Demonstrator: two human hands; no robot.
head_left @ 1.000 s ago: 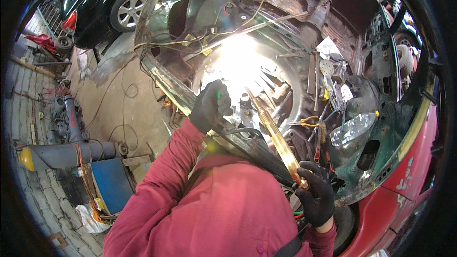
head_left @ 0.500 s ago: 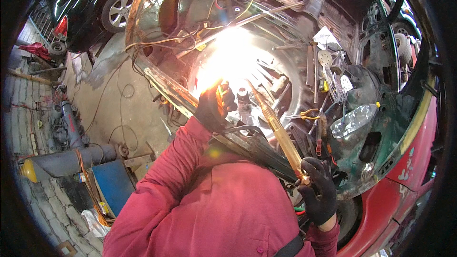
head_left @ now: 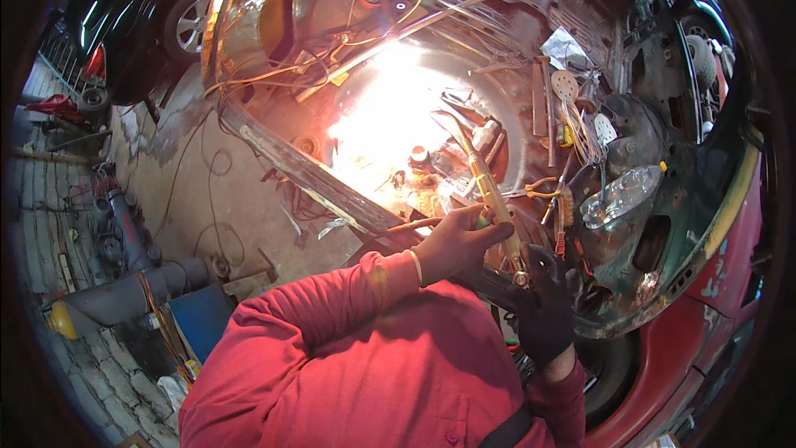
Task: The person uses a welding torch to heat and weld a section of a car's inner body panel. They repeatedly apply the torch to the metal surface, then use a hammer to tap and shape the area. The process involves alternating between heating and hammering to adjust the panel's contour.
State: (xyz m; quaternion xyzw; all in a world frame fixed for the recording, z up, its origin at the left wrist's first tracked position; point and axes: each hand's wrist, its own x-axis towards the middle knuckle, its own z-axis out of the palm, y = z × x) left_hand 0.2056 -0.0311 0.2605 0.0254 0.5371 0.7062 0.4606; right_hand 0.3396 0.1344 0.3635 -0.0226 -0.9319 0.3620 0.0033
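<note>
A brass gas torch with a slender bent tip slants up and to the left over the round well of a car body. My right hand, in a black glove, is closed around its rear end, beside a small brass fitting. My left hand reaches across from the left, its fingers closed at the torch's body. A small green part shows at those fingertips; I cannot tell whether it belongs to the torch. White glare washes out the well left of the tip and hides its source.
Loose tools, including orange-handled pliers, lie around the well. A clear plastic bottle and coiled white cable are on the right. A long rod crosses the far side. Left, on the ground, lies a grey cylinder with a yellow end.
My left hand has come back from the glare toward me and to the right, onto the torch. The orange thing in its grip is no longer seen there. My right hand still holds the torch.
</note>
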